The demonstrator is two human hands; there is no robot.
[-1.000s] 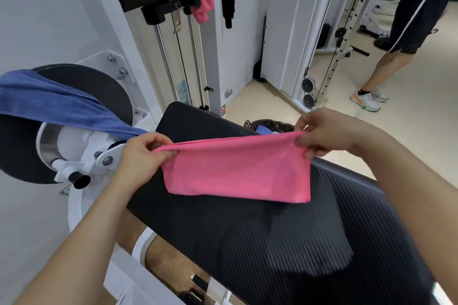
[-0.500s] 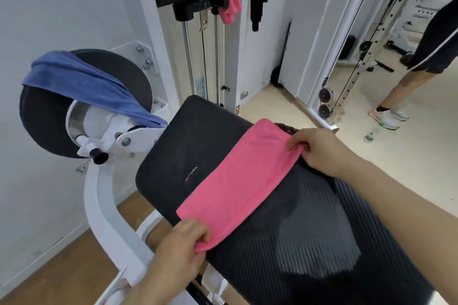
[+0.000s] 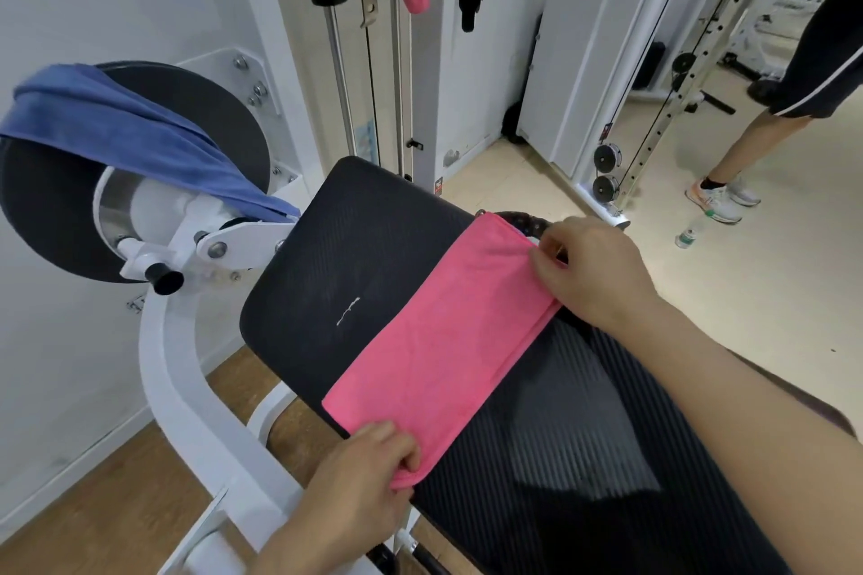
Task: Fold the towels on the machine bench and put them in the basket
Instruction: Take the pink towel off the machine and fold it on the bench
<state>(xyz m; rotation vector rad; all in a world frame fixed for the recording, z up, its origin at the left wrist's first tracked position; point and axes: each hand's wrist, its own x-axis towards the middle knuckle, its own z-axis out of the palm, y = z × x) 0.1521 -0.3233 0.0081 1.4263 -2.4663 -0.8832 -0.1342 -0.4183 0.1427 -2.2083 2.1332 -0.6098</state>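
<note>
Pinning towel point(image 3: 443, 341) flat on bench point(image 3: 327, 257): left hand point(image 3: 369, 476) pinches near end, right hand point(image 3: 593, 266) far corner. I'd align edges before folding.

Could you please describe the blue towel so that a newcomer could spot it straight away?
Find the black padded bench, then the big black disc on the white frame to its left. The blue towel hangs draped over that disc, unfolded; the other towels are pink.

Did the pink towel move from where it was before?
Yes. The pink towel went down from the air onto the black bench pad, where it now lies flat and slanted, both ends held.
</note>
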